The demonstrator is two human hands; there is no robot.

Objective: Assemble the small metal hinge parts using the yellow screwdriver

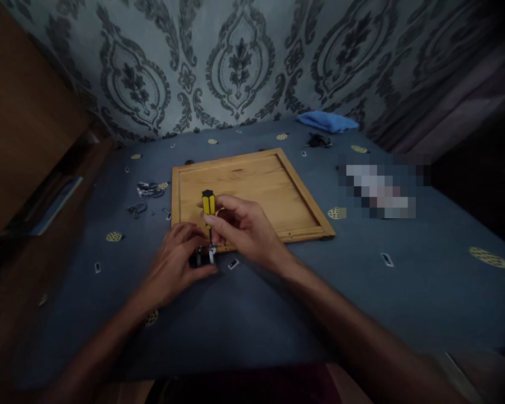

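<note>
At the far left a wooden cabinet side [21, 112] rises beside the blue patterned cloth [362, 292] that covers the surface. Further in, a small heap of metal hardware [149, 189] lies loose on the cloth, just off the left edge of the wooden panel [252, 185]; no box or tray holds these parts, and no container shows anywhere. The left hand [179, 264] is curled down, fingers closed on a small metal fitting [205, 257] at the panel's near edge, pinning it in place. Just right of it the right hand [239, 227] pinches the yellow-and-black screwdriver [208, 206] by the handle, holding it upright with its shaft running down to the fitting. The screwdriver looks light and rigid, its ribbed handle the natural place to grip; the tip could slip off a small screw if tilted. The fitting looks small, hard and easy to lose. The panel looks stiff and fairly heavy, lying flat. Far right at the back lies a folded blue cloth [326, 120].
</note>
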